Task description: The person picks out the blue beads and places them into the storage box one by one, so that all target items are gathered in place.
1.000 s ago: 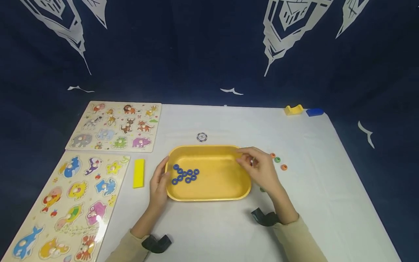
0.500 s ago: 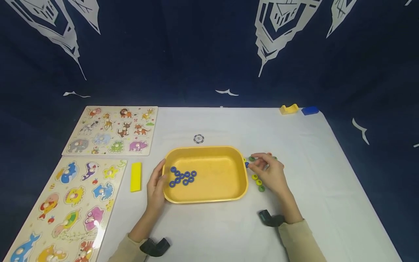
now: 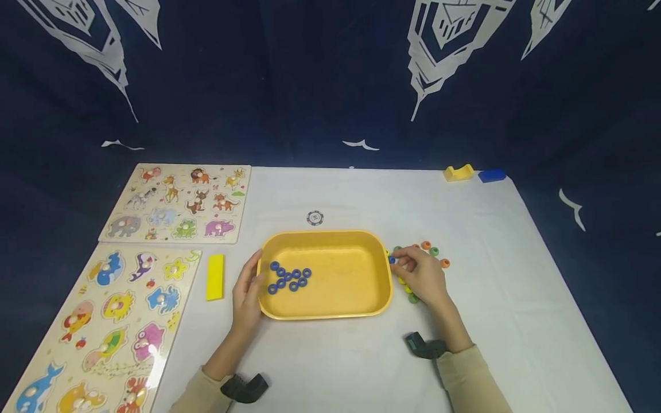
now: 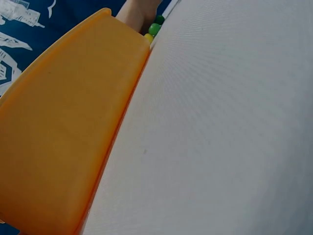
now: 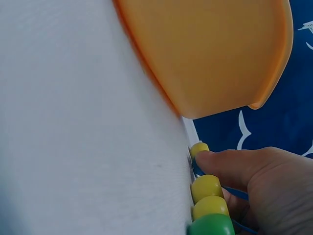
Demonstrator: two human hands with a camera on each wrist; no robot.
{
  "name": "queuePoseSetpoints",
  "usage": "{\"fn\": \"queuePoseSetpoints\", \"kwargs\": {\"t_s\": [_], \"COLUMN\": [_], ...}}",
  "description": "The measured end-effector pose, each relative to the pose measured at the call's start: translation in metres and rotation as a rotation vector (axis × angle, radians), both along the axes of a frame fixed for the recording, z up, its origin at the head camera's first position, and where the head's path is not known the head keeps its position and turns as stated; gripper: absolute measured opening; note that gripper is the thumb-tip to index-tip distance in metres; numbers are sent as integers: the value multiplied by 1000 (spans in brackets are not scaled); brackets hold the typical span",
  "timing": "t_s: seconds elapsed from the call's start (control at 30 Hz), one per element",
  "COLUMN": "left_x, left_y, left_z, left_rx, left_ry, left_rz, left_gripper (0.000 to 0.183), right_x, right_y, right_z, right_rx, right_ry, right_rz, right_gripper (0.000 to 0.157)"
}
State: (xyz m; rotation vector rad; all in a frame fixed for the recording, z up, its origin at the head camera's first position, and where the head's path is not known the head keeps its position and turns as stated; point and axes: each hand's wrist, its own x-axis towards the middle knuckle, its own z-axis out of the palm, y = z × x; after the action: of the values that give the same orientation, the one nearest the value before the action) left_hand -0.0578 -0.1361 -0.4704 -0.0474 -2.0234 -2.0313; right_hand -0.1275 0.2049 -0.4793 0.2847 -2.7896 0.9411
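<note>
A yellow tray [image 3: 335, 316] lies on the white table, with several blue ring-shaped beads [image 3: 288, 276] in its left half. My left hand [image 3: 247, 298] holds the tray's left end, thumb at the rim and fingers along the outer side. Just beyond the tray's right end, my right hand [image 3: 420, 275] has thumb and index finger around a blue bead [image 3: 391, 260] on the table. In the right wrist view the thumb [image 5: 220, 164] partly hides that bead. Yellow beads [image 5: 206, 188] and a green bead [image 5: 212, 225] sit close to the hand.
Orange beads [image 3: 445, 263] and green ones lie right of the tray. Two animal puzzle boards [image 3: 175, 201] fill the left side, beside a yellow block [image 3: 215, 277]. A poker chip [image 3: 315, 218] lies behind the tray; a yellow piece [image 3: 458, 172] and blue block [image 3: 492, 175] stand at the far edge.
My right hand has moved from over the tray's right rim to the beads outside it, and its fingertips have closed around a blue bead. My left hand stays on the tray.
</note>
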Motion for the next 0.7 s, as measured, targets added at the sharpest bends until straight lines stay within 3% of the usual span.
{"fn": "queuePoseSetpoints", "kwargs": {"t_s": [0.17, 0.33, 0.53, 0.7], "left_x": [3, 4, 3, 2], "left_y": [3, 4, 3, 2], "left_z": [13, 16, 14, 11], "left_rx": [-19, -22, -15, -21], "left_ry": [-9, -20, -2, 18], "left_rz": [6, 4, 9, 7], "left_gripper": [44, 44, 44, 44], "right_x": [0, 2, -3, -7], "right_y": [-1, -10, -45, -84], "right_z": [11, 42, 75, 72], "right_rx": [-8, -60, -42, 47], "right_ry": [9, 63, 65, -43], "right_rz": [-8, 12, 234, 380], "right_gripper": [19, 17, 15, 13]}}
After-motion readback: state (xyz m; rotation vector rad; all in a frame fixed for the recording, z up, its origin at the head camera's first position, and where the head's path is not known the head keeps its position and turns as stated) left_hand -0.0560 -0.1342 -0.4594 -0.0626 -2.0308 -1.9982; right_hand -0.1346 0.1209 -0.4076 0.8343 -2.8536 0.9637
